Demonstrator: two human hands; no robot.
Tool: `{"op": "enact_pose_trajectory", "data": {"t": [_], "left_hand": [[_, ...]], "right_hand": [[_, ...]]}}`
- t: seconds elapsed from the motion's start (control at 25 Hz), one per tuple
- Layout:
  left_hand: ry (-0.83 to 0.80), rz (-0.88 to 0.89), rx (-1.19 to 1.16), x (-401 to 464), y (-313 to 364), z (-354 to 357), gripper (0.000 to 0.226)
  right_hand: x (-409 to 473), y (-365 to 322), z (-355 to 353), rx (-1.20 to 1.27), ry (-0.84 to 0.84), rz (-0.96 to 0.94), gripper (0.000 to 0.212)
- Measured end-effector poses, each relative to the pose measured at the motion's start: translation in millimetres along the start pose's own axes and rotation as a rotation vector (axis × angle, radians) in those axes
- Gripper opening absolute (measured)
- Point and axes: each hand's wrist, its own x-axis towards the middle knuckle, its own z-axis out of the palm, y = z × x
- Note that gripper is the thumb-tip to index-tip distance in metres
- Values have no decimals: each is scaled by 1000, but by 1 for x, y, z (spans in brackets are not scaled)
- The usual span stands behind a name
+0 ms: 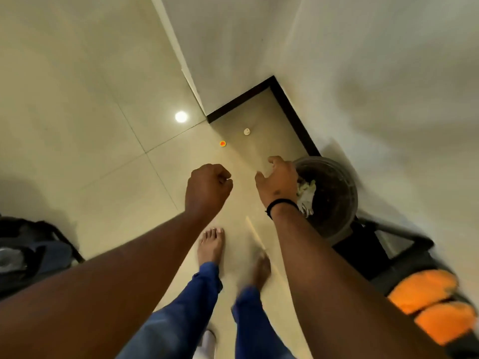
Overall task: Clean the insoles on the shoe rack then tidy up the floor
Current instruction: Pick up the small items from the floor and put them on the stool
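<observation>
While two caps (222, 143) lie near the floor's corner, we judge tidying unfinished; left hand (208, 186) fisted empty, right hand's (278, 181) fingers loosely apart over the bin (337, 195).

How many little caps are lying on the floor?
2. An orange cap lies on the tiles ahead of the left hand; a white cap sits nearer the wall corner. Arms may hide others.
</observation>
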Motion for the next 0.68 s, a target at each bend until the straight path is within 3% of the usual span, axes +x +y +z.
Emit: {"op": "enact_pose_trajectory", "data": {"t": [0.32,0.44,0.56,0.68], "left_hand": [[39,-107,28,130,-90,81,29],[26,-82,77,199,-115,130,34],[13,-38,180,253,-136,169,57],[-21,64,225,286,-154,191,49]], "right_hand": [[158,21,124,-265,-213,-82,48],[217,39,181,-378,-150,-152,54],[273,53,219,-521,-73,-268,77],[312,65,241,-598,-73,-246,75]]}}
